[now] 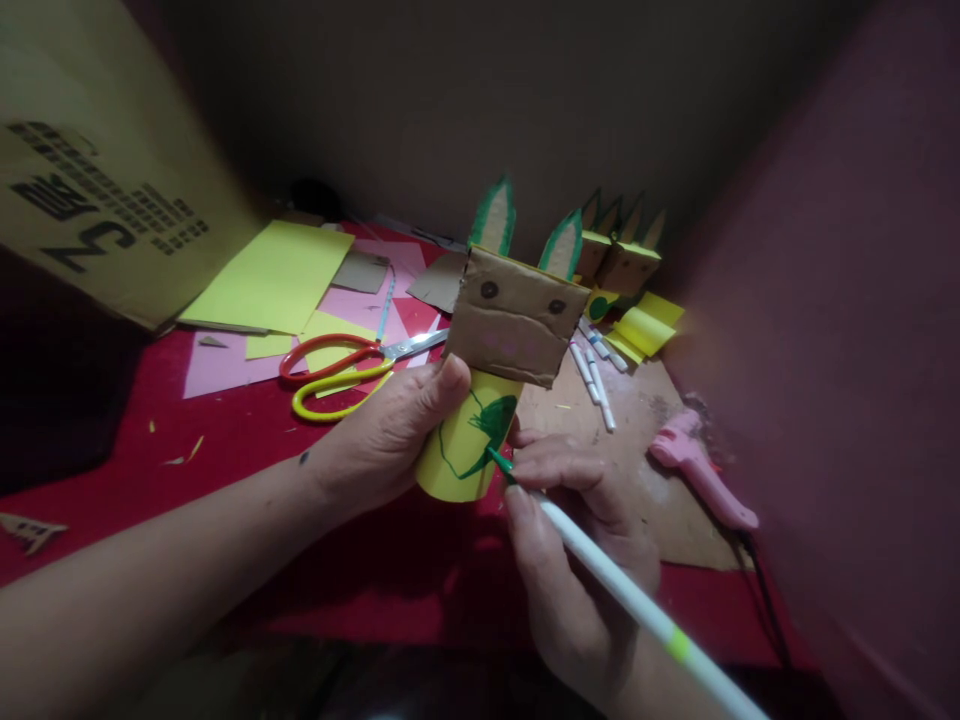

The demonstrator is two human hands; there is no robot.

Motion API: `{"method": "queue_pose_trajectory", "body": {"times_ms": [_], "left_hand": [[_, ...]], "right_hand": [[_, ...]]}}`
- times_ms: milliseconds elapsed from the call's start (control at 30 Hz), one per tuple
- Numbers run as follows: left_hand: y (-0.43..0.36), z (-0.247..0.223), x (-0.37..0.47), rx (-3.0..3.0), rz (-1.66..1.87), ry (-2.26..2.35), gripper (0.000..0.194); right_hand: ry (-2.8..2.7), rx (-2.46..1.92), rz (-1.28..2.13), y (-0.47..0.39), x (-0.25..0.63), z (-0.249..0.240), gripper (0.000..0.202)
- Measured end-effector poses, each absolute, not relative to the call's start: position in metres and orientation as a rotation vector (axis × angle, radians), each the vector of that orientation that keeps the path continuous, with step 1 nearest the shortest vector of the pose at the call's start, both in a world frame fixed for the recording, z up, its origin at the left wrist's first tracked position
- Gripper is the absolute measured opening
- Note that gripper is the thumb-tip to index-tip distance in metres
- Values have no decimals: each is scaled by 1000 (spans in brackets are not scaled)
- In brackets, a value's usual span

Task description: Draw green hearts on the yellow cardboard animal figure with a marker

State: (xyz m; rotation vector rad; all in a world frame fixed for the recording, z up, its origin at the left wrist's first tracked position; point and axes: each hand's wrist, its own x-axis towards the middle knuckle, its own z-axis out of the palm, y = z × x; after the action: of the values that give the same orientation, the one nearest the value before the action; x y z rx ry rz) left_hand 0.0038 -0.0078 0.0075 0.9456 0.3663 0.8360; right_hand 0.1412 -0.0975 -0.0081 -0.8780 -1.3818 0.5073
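Observation:
In the head view my left hand [405, 420] is closed around a paper animal figure [517, 320], holding it upright and slightly tilted. Its head is a brown cardboard box with drawn eyes and two green-edged ears, on a yellow paper tube [450, 475]. A green outlined shape, partly coloured in, marks the front of the tube. My right hand [585, 560] grips a white marker [622, 585] with a green tip. That tip touches, or almost touches, the lower right of the green shape.
Left of the figure lie red-and-yellow-handled scissors [337, 375] on yellow sheets [277, 275] and pink paper. Several markers [592, 375], a pink glue gun [701, 465] and similar figures [626, 265] are to the right. A large carton [97, 180] stands at left, a wall behind.

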Motion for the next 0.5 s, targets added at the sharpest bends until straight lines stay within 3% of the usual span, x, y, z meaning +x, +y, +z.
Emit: {"method": "queue_pose_trajectory", "body": {"times_ms": [300, 500], "left_hand": [[-7, 10, 3, 957, 832, 379, 77], [-8, 8, 3, 972, 837, 369, 68]], "right_hand": [[-1353, -905, 453, -96, 138, -5, 24], [-1379, -890, 460, -96, 139, -4, 22]]}}
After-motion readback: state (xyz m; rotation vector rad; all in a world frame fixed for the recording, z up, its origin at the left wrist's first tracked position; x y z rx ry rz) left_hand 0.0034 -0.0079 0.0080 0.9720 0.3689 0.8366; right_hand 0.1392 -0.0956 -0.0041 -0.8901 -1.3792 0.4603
